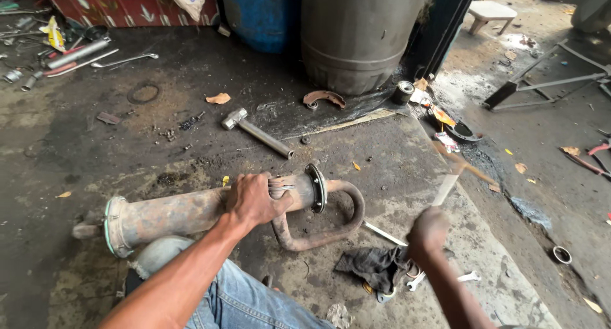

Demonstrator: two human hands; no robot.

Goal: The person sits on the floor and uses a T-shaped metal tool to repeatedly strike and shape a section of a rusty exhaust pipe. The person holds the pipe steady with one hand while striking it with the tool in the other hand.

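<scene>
Workshop floor (159,144), bare concrete, stained dark with oil and grime, cracked in spots, dry leaves scattered. Left hand (253,200) is clenched over a rusty axle tube (172,213) lying on the floor across the person's knee in blue jeans (248,300); fingers wrap the top near the round flange (316,188). A bent rusty pipe (331,230) loops out under the flange end. Right hand (428,230) grasps a hammer handle (445,189), raised and motion-blurred, to the right of the tube, well apart from it. Black rag (375,265) and a spanner (439,279) lie on the floor just below the right hand. A second hammer (256,132) lies farther back. Behind: grey metal drum (356,36), blue drum (261,14), curved brake shoe (324,98). Top left: loose wrenches and tools (76,52). Right side: dirt yard, metal frame (547,81), small stool (490,12).
</scene>
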